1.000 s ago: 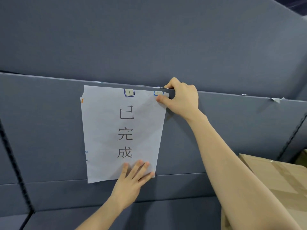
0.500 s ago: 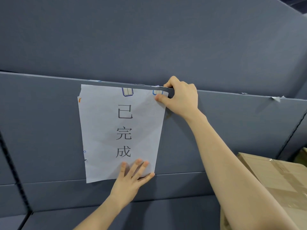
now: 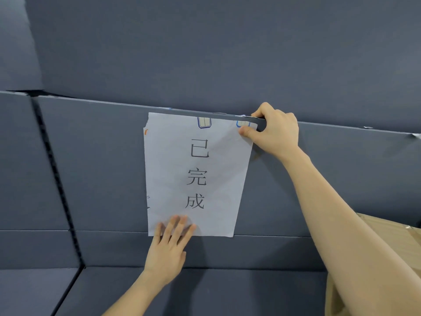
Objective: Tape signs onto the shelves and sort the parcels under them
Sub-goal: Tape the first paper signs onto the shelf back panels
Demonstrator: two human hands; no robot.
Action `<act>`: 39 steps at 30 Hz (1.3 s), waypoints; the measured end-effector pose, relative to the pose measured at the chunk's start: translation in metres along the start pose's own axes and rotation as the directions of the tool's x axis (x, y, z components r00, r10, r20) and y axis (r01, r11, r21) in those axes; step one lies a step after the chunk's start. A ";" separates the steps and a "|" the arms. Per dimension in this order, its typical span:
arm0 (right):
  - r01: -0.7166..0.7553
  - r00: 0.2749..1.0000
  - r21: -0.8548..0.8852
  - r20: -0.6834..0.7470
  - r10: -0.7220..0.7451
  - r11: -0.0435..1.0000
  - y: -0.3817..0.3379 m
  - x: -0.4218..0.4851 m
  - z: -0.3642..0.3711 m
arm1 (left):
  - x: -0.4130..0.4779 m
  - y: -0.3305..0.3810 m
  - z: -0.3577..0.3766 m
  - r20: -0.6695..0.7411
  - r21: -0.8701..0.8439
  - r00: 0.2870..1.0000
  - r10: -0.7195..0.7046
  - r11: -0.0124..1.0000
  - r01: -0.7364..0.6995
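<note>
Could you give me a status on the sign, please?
Left hand flat on sign bottom edge. Right hand pinches top right corner against shelf edge. Cardboard box lower right, apart from sign.

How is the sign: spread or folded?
Spread: the sign lies open against the shelf; left hand presses its bottom, right hand pinches its top corner.

Bare forearms (image 3: 341, 224); left grip (image 3: 169, 245) blurred, seemingly bare.

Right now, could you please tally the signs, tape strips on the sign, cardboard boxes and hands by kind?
paper sign: 1
blue-edged tape strips: 2
cardboard box: 1
hands, left hand and right hand: 2
total: 6
</note>
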State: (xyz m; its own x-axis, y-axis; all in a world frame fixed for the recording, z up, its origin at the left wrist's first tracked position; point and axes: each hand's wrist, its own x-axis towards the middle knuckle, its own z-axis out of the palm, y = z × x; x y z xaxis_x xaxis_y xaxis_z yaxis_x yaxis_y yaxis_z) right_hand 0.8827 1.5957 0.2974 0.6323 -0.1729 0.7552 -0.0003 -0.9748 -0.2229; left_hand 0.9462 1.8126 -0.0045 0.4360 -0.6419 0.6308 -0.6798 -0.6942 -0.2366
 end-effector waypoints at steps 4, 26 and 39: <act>0.011 1.000 0.012 -0.016 -0.011 1.000 0.000 0.000 0.001 | -0.025 -0.011 -0.001 0.046 0.004 0.981 -0.186 0.983 0.186; 0.012 1.000 0.002 0.006 -0.012 1.000 -0.001 -0.003 -0.001 | -0.052 0.000 -0.003 0.193 -0.109 0.923 -0.334 0.927 0.359; 0.006 1.000 0.013 0.015 -0.006 1.000 -0.002 -0.003 -0.001 | -0.056 0.001 -0.013 0.199 -0.072 0.897 -0.394 0.907 0.414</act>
State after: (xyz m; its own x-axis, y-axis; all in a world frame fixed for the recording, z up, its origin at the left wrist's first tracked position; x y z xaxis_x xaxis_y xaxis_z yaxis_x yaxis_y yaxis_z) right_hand 0.8806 1.5984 0.2964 0.6440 -0.1650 0.7470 0.0133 -0.9739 -0.2265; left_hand 0.9133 1.8520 -0.0299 0.7765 -0.3674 0.5119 -0.4785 -0.8724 0.0997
